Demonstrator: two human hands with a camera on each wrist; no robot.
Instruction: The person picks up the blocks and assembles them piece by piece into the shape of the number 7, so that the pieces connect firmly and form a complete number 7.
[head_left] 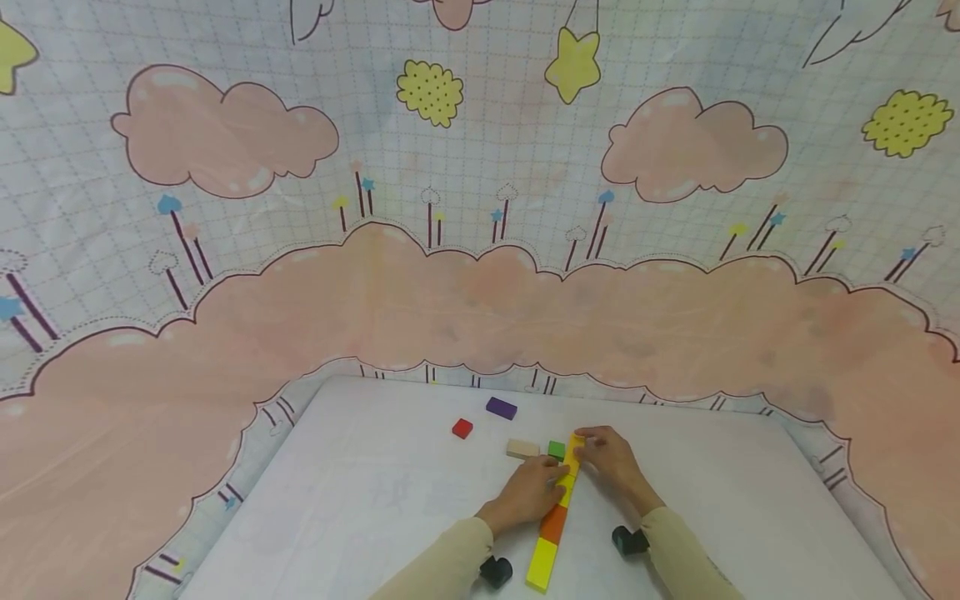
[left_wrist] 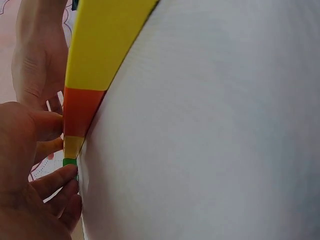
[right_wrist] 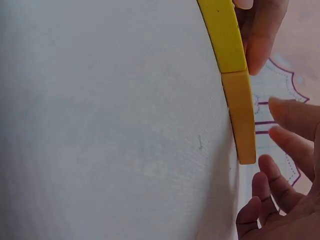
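At lower right of centre in the head view, your row of blocks slants upward and slightly right. Its amber end block, long axis along that line, lies just left of your nearer right hand, whose fingers bend loosely, ungripping. Your left hand touches the row's left side, fingers relaxed.

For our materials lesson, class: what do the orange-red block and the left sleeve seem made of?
Orange-red block: probably painted wood, perhaps plastic; it looks smooth, opaque and crisp-edged. Left sleeve: apparently fabric, matte and softly shaped; which fibre, I cannot tell.
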